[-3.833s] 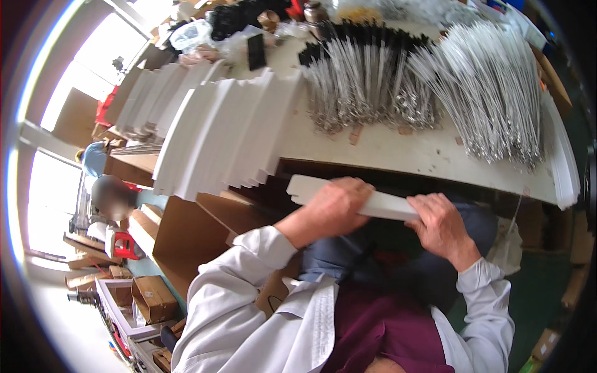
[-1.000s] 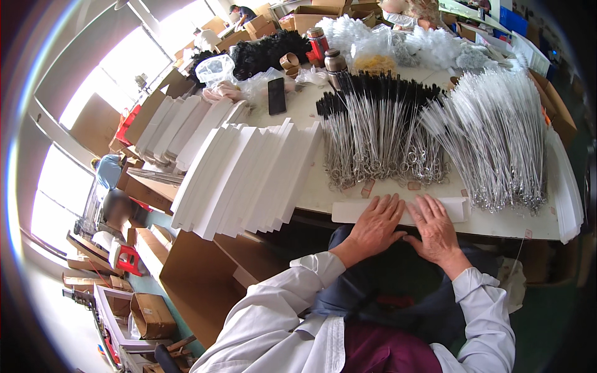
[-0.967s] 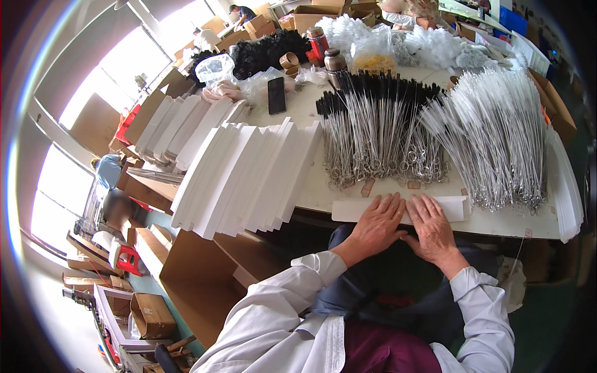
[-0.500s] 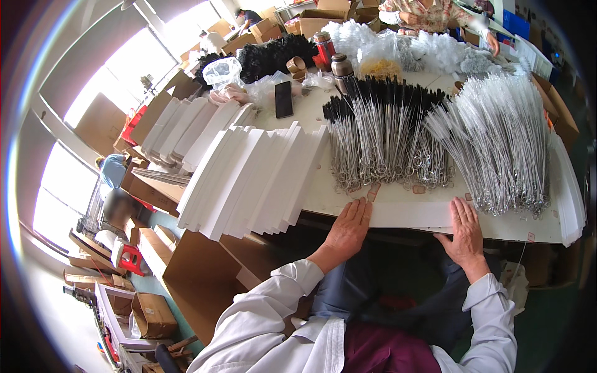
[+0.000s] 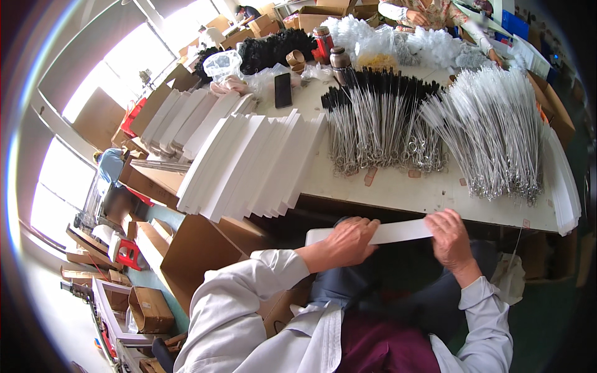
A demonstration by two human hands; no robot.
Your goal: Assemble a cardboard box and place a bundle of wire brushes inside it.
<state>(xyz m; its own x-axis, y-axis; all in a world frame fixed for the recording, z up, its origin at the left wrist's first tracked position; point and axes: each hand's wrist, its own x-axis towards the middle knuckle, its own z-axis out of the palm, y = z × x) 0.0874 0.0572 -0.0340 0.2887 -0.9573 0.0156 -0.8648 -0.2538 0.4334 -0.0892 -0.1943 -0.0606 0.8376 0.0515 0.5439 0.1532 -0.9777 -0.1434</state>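
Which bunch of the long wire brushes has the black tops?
The middle bunch of wire brushes, beside the fanned white card sleeves, has black bristles at its far end. The bunch on the right is white all along.

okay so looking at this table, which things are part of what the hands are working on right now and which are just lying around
In hand:
left hand and right hand, gripping the long white strip
fanned white strips on the table
black-tipped wire brushes
white wire brushes

Lying about:
black phone
two flasks
cardboard boxes
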